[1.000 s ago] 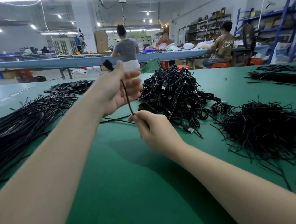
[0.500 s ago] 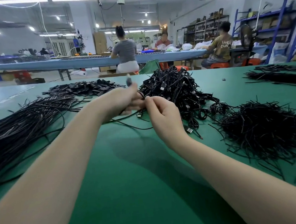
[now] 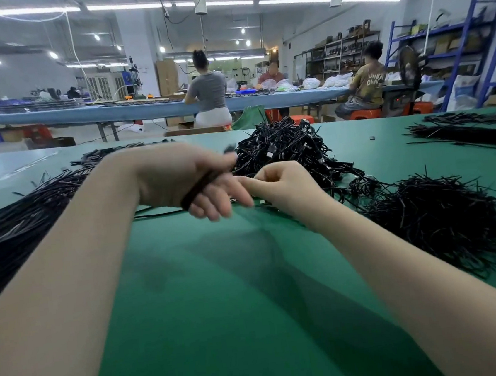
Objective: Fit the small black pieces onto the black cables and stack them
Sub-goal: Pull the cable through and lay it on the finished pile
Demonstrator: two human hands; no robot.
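My left hand [image 3: 184, 179] hovers over the green table [image 3: 223, 313], blurred by motion, and holds a black cable [image 3: 200, 186] that crosses its fingers; the cable's end trails left along the table. My right hand [image 3: 283, 184] is curled just to its right and pinches the same cable near a small metal plug end. Behind the hands lies a tangled heap of black cables [image 3: 291, 149]. A mound of small black pieces [image 3: 446, 219] sits at the right. A long stack of straightened cables [image 3: 15, 224] lies at the left.
Further black bundles [image 3: 473, 130] lie at the far right of the table and a flat pile of black parts [image 3: 108, 155] at the far left. Beyond the table, three people sit at a long blue bench [image 3: 140, 110]; blue shelving [image 3: 471, 51] stands at the right.
My left hand has come down from its raised position and turned over, sweeping the cable leftward. My right hand moved up beside it, and both now meet in front of the cable heap.
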